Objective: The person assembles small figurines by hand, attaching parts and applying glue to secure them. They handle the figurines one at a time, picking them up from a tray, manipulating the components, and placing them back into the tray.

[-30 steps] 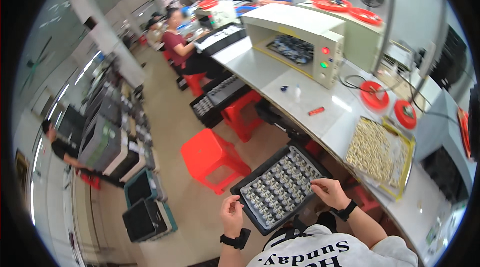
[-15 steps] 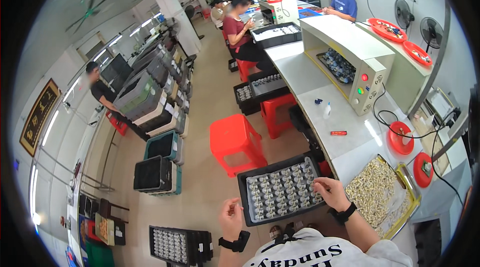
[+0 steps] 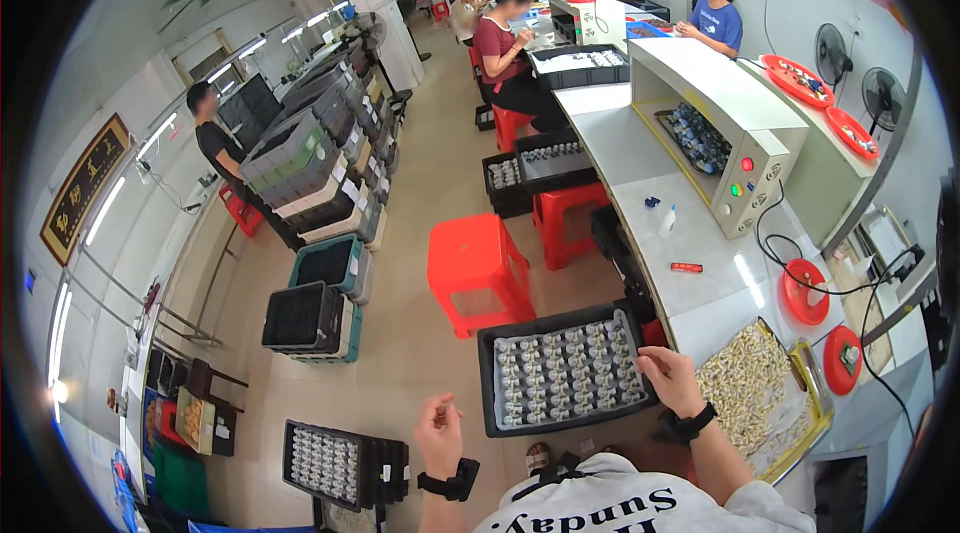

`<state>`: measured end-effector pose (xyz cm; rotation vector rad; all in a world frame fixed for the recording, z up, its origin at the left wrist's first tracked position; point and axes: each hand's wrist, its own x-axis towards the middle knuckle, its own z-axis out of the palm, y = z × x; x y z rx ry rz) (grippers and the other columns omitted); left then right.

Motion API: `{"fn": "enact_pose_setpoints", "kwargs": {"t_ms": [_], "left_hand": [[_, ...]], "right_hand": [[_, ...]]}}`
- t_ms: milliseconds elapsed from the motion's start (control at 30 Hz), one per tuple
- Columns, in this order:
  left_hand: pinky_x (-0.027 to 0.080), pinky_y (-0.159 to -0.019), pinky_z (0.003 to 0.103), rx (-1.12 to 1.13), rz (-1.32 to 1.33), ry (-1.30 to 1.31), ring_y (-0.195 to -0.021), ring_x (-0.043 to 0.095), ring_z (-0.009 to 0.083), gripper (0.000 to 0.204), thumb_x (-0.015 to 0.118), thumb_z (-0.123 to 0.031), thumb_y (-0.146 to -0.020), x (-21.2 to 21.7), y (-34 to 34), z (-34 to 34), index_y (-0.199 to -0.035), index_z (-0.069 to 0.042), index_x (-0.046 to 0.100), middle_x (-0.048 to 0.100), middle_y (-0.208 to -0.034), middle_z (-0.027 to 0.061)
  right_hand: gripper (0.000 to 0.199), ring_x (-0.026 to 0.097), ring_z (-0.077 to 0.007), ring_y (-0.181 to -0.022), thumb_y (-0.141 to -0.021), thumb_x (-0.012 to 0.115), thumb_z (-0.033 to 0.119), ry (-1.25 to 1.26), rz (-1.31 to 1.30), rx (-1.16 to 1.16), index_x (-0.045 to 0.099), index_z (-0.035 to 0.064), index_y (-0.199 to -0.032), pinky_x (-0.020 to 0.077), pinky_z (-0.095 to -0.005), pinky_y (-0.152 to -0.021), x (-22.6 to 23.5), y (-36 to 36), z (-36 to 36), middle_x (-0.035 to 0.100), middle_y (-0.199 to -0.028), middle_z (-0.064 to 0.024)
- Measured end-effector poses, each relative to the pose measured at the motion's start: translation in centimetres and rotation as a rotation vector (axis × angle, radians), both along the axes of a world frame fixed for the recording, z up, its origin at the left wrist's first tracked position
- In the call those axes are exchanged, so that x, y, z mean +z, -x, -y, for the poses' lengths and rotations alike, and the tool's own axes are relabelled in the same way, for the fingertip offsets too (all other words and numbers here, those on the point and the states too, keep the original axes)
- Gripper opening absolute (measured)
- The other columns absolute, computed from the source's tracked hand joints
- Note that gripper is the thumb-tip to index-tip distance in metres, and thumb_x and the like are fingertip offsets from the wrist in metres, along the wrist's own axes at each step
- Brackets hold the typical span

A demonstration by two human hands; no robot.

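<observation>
A black tray (image 3: pixel 572 426) stands low in front of me, filled with rows of small white-and-metal parts (image 3: pixel 568 371) on a grey liner. My right hand (image 3: pixel 674 381) is at the tray's right rim, its fingers loosely bent and pointing left; nothing shows in them. Whether the fingertips touch the rim I cannot tell. Left of the tray, apart from it, my left hand (image 3: pixel 438 435) hovers with fingers half curled and no visible object. Both wrists wear black bands.
A red stool (image 3: pixel 478 268) stands beyond the tray. Stacked crates of similar parts (image 3: pixel 325 463) sit at lower left. On the bench at right are a tray of yellowish pieces (image 3: pixel 750 383), red dishes (image 3: pixel 803 291) and a white machine (image 3: pixel 720 123). Several people are farther back.
My view has shifted slightly, so the room sits differently in the picture. My left hand is farther from the tray's left side. My right hand stays by the right rim.
</observation>
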<state>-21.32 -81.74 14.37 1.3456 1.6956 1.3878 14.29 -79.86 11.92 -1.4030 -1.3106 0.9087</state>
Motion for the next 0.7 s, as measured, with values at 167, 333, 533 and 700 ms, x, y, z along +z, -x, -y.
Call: {"fn": "enact_pose_setpoints", "kwargs": {"t_ms": [167, 333, 533, 700], "left_hand": [[0.048, -0.063, 0.021, -0.001, 0.001, -0.014, -0.068, 0.061, 0.0079, 0.016, 0.055, 0.001, -0.089, -0.2, 0.0, 0.3, -0.102, -0.002, 0.064, 0.063, -0.075, 0.0026], [0.049, -0.063, 0.021, 0.000, -0.018, -0.027, -0.068, 0.061, 0.0085, 0.015, 0.055, 0.002, -0.089, 0.1, -0.1, 0.7, -0.101, 0.000, 0.063, 0.063, -0.075, 0.0033], [0.049, -0.064, 0.021, 0.013, -0.012, -0.021, -0.068, 0.061, 0.0088, 0.015, 0.055, 0.002, -0.088, -0.2, 0.1, 0.4, -0.101, 0.000, 0.063, 0.063, -0.075, 0.0033], [0.049, -0.063, 0.022, 0.000, -0.030, -0.015, -0.068, 0.061, 0.0090, 0.015, 0.055, 0.002, -0.088, 0.1, -0.3, -0.5, -0.101, 0.000, 0.063, 0.063, -0.076, 0.0030]], "right_hand": [[0.019, 0.067, -0.0116, -0.074, -0.090, 0.062, 0.008, -0.008, 0.035, 0.009, 0.065, -0.0041, -0.104, 0.0527, -0.0245, -0.066, -0.2, 0.5, 0.0, 0.069, -0.081, -0.0096], [0.019, 0.068, -0.0128, -0.074, -0.090, 0.063, 0.008, -0.005, 0.027, 0.046, 0.065, -0.0043, -0.104, 0.0528, -0.0246, -0.066, -0.3, 0.8, -0.3, 0.070, -0.081, -0.0107], [0.019, 0.068, -0.0134, -0.073, -0.090, 0.063, 0.009, 0.005, 0.043, 0.073, 0.065, -0.0037, -0.104, 0.0528, -0.0254, -0.065, -0.6, 1.2, -0.7, 0.070, -0.081, -0.0114], [0.020, 0.067, -0.0134, -0.072, -0.090, 0.063, 0.011, -0.014, 0.052, 0.075, 0.065, -0.0030, -0.105, 0.0526, -0.0260, -0.065, -1.3, 1.1, -1.3, 0.069, -0.080, -0.0118]]}}
